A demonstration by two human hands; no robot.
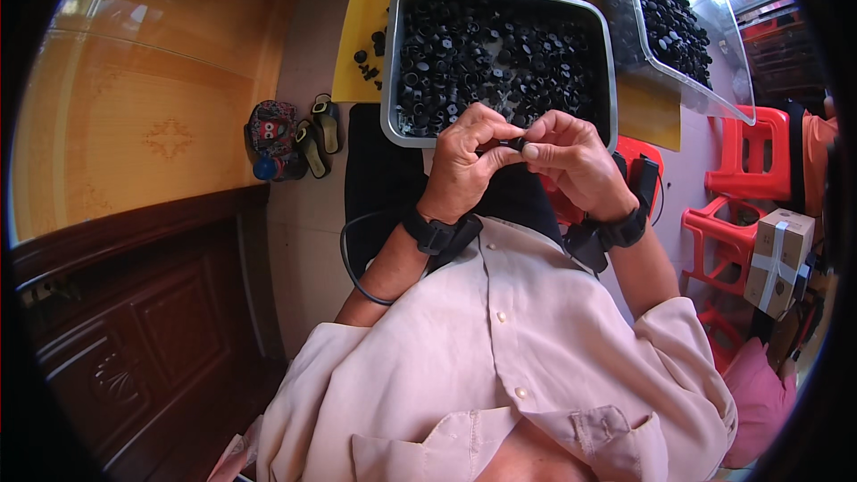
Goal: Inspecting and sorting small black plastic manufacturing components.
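Note:
My left hand (466, 159) and my right hand (576, 159) meet over the near edge of a metal tray (387, 80). Between their thumbs and fingertips is a small black plastic part (511, 144), pinched from both sides and mostly covered by the fingers. Whether it is one piece or two joined together, I cannot tell. Many small black plastic pieces (446, 58), some cap-like and some ring-shaped, lie loose in the tray just beyond my hands. Black straps with small boxes sit round both wrists.
The tray rests on a yellow table (354, 31) with a few loose black pieces (366, 62) at its left. A clear plastic bin (692, 94) of similar pieces stands far right. Red stools (750, 156) and a cardboard box (778, 263) are at right; sandals (312, 147) lie at left.

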